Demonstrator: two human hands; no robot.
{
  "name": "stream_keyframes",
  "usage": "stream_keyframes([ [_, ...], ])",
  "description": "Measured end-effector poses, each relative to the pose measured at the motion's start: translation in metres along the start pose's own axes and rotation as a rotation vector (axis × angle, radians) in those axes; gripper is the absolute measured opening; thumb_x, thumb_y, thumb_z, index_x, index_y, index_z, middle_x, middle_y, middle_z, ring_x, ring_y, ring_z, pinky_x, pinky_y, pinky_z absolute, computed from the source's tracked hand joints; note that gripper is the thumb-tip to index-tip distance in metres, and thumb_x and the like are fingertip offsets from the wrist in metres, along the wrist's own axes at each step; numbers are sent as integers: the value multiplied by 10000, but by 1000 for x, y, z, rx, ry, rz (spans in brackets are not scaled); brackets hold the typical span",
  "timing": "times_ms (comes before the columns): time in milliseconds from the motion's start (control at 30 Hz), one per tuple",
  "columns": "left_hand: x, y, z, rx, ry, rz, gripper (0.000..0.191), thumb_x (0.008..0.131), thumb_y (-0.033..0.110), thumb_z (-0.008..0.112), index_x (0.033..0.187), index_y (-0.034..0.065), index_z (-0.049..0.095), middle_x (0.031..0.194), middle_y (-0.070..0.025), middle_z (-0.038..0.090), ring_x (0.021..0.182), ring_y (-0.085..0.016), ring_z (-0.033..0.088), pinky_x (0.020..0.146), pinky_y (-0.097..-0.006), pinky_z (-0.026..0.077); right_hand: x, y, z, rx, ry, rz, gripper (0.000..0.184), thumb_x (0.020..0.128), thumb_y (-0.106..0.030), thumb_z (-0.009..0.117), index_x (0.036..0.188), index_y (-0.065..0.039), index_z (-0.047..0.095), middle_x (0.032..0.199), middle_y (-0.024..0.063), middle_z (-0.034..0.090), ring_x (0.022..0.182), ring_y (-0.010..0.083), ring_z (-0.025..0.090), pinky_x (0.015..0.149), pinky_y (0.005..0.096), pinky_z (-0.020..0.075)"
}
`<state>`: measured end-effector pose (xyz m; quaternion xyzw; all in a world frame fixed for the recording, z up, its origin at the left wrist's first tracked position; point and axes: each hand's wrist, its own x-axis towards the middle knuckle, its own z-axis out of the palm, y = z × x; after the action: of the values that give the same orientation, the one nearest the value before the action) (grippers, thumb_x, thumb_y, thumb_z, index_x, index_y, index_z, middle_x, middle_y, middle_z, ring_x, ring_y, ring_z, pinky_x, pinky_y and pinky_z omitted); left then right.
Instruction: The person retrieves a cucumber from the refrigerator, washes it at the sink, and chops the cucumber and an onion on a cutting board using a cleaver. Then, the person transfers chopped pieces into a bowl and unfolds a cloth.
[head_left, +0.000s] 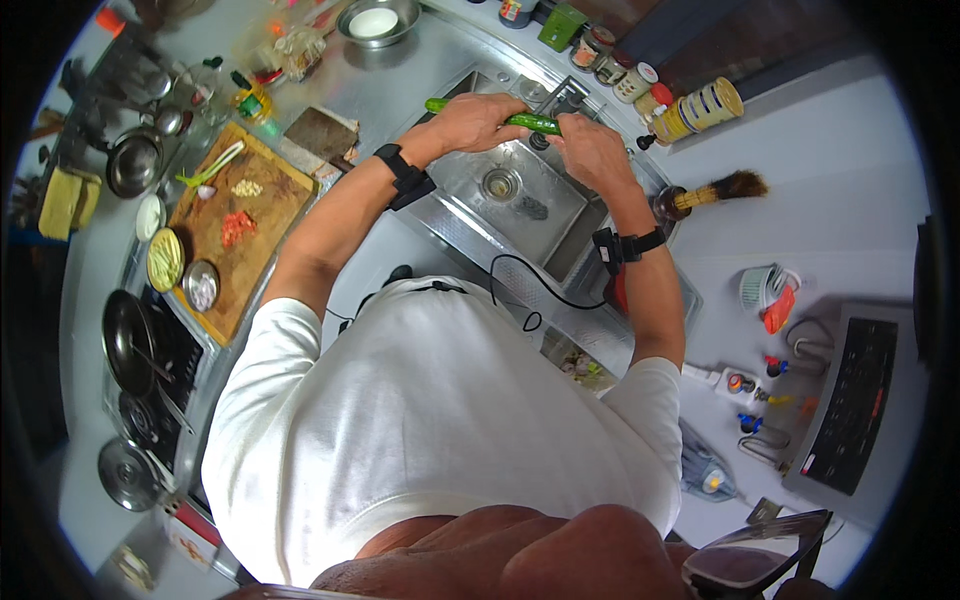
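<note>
A long green cucumber is held level over the stainless steel sink, with a wet sheen on its skin. My left hand wraps around it, and one end sticks out past that hand on the left. At the other end, my right hand grips it, with fingers covering the tip. Just beyond the cucumber stands the faucet; whether water runs cannot be made out. Below both hands the sink drain is visible. Each wrist wears a black strap with a small device.
To the left, a wooden cutting board carries chopped red pieces, minced garlic and a scallion. A cleaver lies beside it. Jars line the sink's back ledge. A wok sits on the stove.
</note>
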<state>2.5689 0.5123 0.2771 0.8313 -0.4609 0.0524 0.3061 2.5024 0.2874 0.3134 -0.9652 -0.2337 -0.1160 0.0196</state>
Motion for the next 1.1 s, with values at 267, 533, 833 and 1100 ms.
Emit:
stream_keyframes([
  [267, 32, 14, 3, 76, -50, 30, 362, 996, 407, 485, 1108, 90, 622, 1064, -130, 678, 985, -361, 640, 810, -491, 494, -3, -9, -1, -47, 61, 145, 289, 945, -321, 581, 951, -37, 529, 856, 177, 674, 790, 363, 671, 681, 480, 522],
  [533, 58, 17, 37, 108, 130, -228, 317, 1003, 326, 522, 1138, 55, 617, 895, -171, 682, 788, -333, 669, 673, -435, 523, 7, -19, 20, -23, 145, 684, 366, 917, -369, 596, 880, -6, 600, 819, 217, 697, 753, 377, 692, 680, 481, 544],
  [833, 58, -20, 23, -892, 171, 8, 379, 1049, 266, 488, 1328, 10, 482, 1048, -50, 597, 889, -127, 568, 826, -288, 492, -156, -3, 96, 385, 443, 966, 268, 915, -282, 628, 1056, -55, 619, 993, 193, 686, 918, 402, 661, 767, 463, 522],
  [1100, 65, -6, 22, -835, 344, 72, 213, 1003, 194, 576, 1162, 54, 548, 956, -24, 603, 830, -120, 565, 730, -273, 471, -138, -53, 43, 367, 765, 899, 340, 914, -223, 637, 1211, -64, 590, 1066, 200, 675, 963, 401, 651, 790, 472, 518],
])
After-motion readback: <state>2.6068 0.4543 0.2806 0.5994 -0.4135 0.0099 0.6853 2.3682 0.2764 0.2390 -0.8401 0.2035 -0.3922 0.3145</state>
